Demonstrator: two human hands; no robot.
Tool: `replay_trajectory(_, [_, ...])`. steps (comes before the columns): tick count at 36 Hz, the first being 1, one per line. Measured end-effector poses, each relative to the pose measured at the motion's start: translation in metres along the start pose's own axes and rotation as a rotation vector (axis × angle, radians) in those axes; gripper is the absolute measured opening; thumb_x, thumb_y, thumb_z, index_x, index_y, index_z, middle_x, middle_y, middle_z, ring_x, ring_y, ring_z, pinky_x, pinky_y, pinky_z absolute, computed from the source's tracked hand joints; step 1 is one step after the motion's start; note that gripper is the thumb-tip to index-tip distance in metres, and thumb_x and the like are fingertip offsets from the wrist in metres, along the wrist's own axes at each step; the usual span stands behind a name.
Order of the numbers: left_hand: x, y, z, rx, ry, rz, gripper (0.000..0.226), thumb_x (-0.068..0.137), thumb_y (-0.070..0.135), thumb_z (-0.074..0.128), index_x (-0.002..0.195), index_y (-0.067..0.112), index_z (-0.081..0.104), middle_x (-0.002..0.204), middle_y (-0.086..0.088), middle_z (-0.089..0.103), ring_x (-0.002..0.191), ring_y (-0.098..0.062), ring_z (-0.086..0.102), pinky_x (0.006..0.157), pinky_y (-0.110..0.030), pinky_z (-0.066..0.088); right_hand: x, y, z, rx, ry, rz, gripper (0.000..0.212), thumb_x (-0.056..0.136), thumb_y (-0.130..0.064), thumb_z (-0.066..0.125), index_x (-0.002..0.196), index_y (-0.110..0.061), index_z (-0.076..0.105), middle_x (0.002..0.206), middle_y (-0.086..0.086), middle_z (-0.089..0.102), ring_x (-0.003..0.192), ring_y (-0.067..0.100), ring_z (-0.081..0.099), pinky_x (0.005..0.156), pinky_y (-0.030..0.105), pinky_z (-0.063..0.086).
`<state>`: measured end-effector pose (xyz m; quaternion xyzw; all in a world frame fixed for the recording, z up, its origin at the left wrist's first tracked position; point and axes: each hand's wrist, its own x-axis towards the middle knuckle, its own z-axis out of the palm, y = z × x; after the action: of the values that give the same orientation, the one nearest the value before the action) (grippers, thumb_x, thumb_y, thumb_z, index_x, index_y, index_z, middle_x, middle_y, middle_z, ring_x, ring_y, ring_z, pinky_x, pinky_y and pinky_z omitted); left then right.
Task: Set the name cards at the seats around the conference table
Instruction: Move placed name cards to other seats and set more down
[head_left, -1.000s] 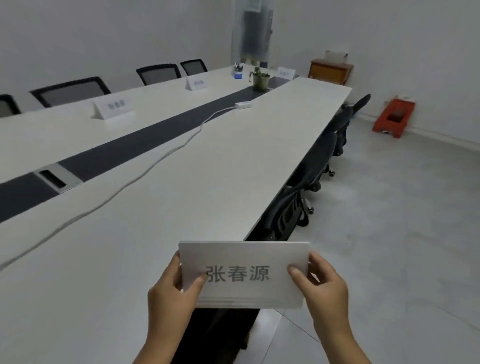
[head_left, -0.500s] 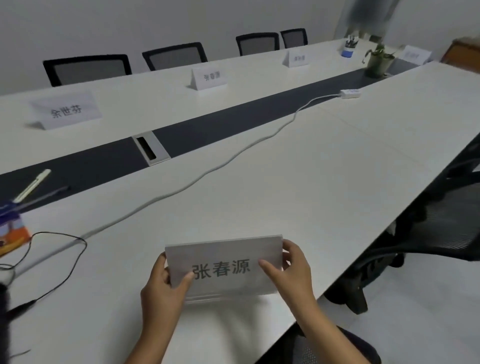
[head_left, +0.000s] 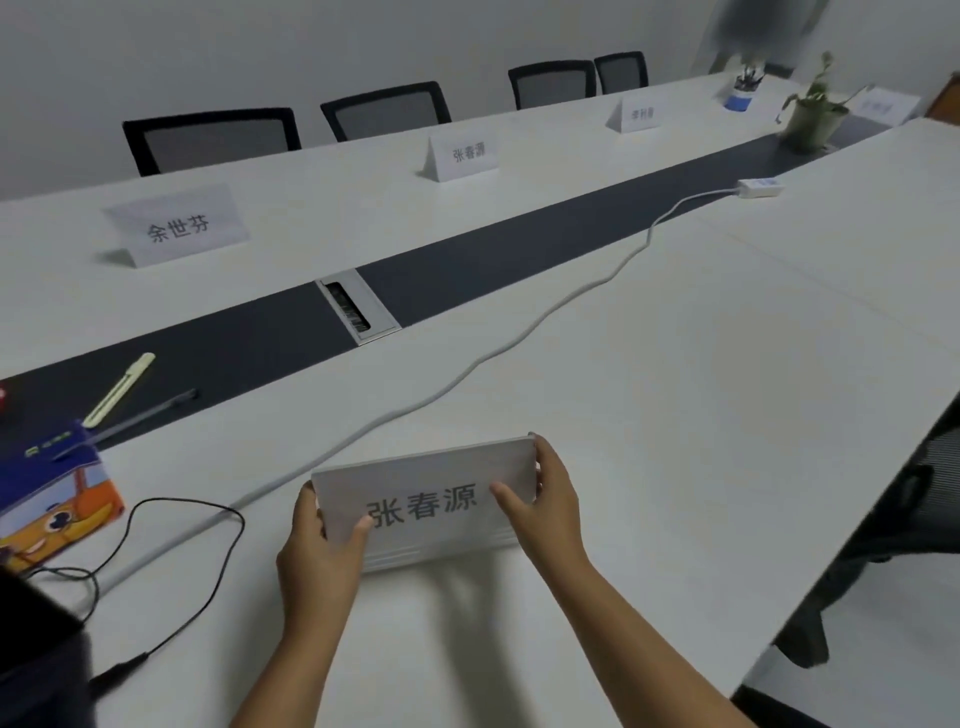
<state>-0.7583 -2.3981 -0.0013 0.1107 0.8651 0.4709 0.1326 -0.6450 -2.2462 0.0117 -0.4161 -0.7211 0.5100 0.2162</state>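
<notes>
A white name card (head_left: 426, 506) with dark printed characters stands on the near side of the white conference table (head_left: 701, 364). My left hand (head_left: 319, 551) grips its left end, thumb on the front face. My right hand (head_left: 545, 499) grips its right end, thumb on the front, fingers behind. Across the table stand three more name cards: one far left (head_left: 176, 226), one in the middle (head_left: 465, 156), one farther right (head_left: 638, 114). A fourth card (head_left: 883, 106) sits at the far end.
A white cable (head_left: 467, 369) runs across the table to a white adapter (head_left: 758, 188). A thin black wire (head_left: 171, 561), a colourful box (head_left: 52, 499), pens (head_left: 119, 389), a potted plant (head_left: 810, 111) and a pen cup (head_left: 740, 88) lie about. Black chairs line both sides.
The view turned left from along the table to face it. The card, held over the table edge before, now sits low on the tabletop, farther in, still in both hands.
</notes>
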Motion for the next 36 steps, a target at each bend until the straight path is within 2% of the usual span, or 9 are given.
replay_trajectory(3, [0.012, 0.002, -0.005, 0.012, -0.009, -0.007, 0.059, 0.079, 0.015, 0.065, 0.131, 0.010, 0.037, 0.123, -0.018, 0.059, 0.112, -0.032, 0.056, 0.094, -0.042, 0.046, 0.008, -0.008, 0.011, -0.012, -0.017, -0.016, 0.070, 0.077, -0.024, 0.064, 0.138, -0.018, 0.031, 0.141, 0.001, 0.042, 0.127, 0.019, 0.042, 0.107, 0.040, 0.037])
replay_trajectory(8, [0.025, 0.003, -0.014, -0.003, 0.035, 0.046, 0.052, 0.080, 0.016, 0.064, 0.127, 0.013, 0.042, 0.122, -0.015, 0.059, 0.111, -0.032, 0.056, 0.091, -0.044, 0.048, 0.017, -0.015, 0.024, -0.016, -0.023, -0.030, 0.069, 0.079, -0.017, 0.065, 0.139, -0.017, 0.030, 0.143, 0.001, 0.041, 0.130, 0.018, 0.038, 0.109, 0.031, 0.032])
replay_trajectory(11, [0.030, 0.001, -0.017, -0.047, 0.030, 0.059, 0.058, 0.082, 0.016, 0.062, 0.134, 0.018, 0.037, 0.127, -0.014, 0.056, 0.117, -0.030, 0.052, 0.096, -0.047, 0.045, 0.021, -0.014, 0.025, -0.031, -0.015, -0.027, 0.069, 0.077, -0.018, 0.067, 0.137, -0.016, 0.033, 0.140, 0.001, 0.043, 0.130, 0.017, 0.038, 0.105, 0.024, 0.029])
replay_trajectory(16, [0.027, 0.002, -0.017, -0.079, 0.088, 0.092, 0.050, 0.086, 0.013, 0.057, 0.133, 0.014, 0.040, 0.131, -0.013, 0.054, 0.123, -0.027, 0.049, 0.100, -0.041, 0.041, 0.022, -0.018, 0.020, -0.069, 0.011, -0.065, 0.060, 0.079, -0.019, 0.065, 0.133, -0.015, 0.039, 0.136, 0.002, 0.047, 0.127, 0.016, 0.038, 0.093, 0.010, 0.023])
replay_trajectory(21, [0.014, 0.013, -0.022, -0.049, 0.207, 0.171, 0.042, 0.086, 0.014, 0.056, 0.127, 0.011, 0.045, 0.124, -0.016, 0.059, 0.115, -0.032, 0.053, 0.095, -0.044, 0.043, 0.014, -0.035, 0.014, 0.011, 0.030, -0.101, 0.059, 0.080, -0.018, 0.064, 0.134, -0.017, 0.039, 0.141, 0.000, 0.044, 0.130, 0.014, 0.037, 0.099, 0.015, 0.025])
replay_trajectory(25, [-0.005, 0.023, -0.030, -0.088, 0.260, 0.243, 0.039, 0.086, 0.015, 0.056, 0.123, 0.009, 0.048, 0.122, -0.019, 0.059, 0.112, -0.033, 0.054, 0.095, -0.042, 0.046, -0.001, -0.051, 0.001, 0.086, 0.046, -0.139, 0.058, 0.081, -0.020, 0.064, 0.134, -0.018, 0.040, 0.139, -0.001, 0.046, 0.127, 0.014, 0.042, 0.103, 0.022, 0.033])
replay_trajectory(30, [-0.043, 0.028, -0.036, -0.142, 0.322, 0.340, 0.055, 0.076, 0.045, 0.055, 0.116, 0.008, 0.057, 0.114, -0.011, 0.063, 0.106, -0.028, 0.059, 0.094, -0.044, 0.047, -0.038, -0.049, -0.029, 0.178, 0.133, -0.169, 0.052, 0.078, -0.019, 0.068, 0.126, -0.021, 0.048, 0.130, -0.003, 0.054, 0.120, 0.012, 0.051, 0.102, 0.029, 0.043])
replay_trajectory(33, [-0.067, 0.018, -0.033, -0.164, 0.297, 0.371, 0.066, 0.076, 0.059, 0.051, 0.112, 0.005, 0.060, 0.107, -0.011, 0.063, 0.099, -0.025, 0.062, 0.090, -0.035, 0.048, -0.064, -0.036, -0.046, 0.186, 0.168, -0.148, 0.054, 0.072, -0.026, 0.070, 0.123, -0.023, 0.052, 0.127, -0.007, 0.057, 0.118, 0.011, 0.054, 0.100, 0.028, 0.045])
replay_trajectory(36, [-0.089, 0.003, -0.026, -0.143, 0.270, 0.360, 0.072, 0.077, 0.064, 0.046, 0.107, 0.001, 0.063, 0.100, -0.005, 0.061, 0.093, -0.016, 0.058, 0.088, -0.008, 0.039, -0.082, -0.015, -0.055, 0.159, 0.159, -0.077, 0.053, 0.072, -0.024, 0.071, 0.122, -0.022, 0.053, 0.125, -0.006, 0.058, 0.116, 0.012, 0.055, 0.101, 0.032, 0.045])
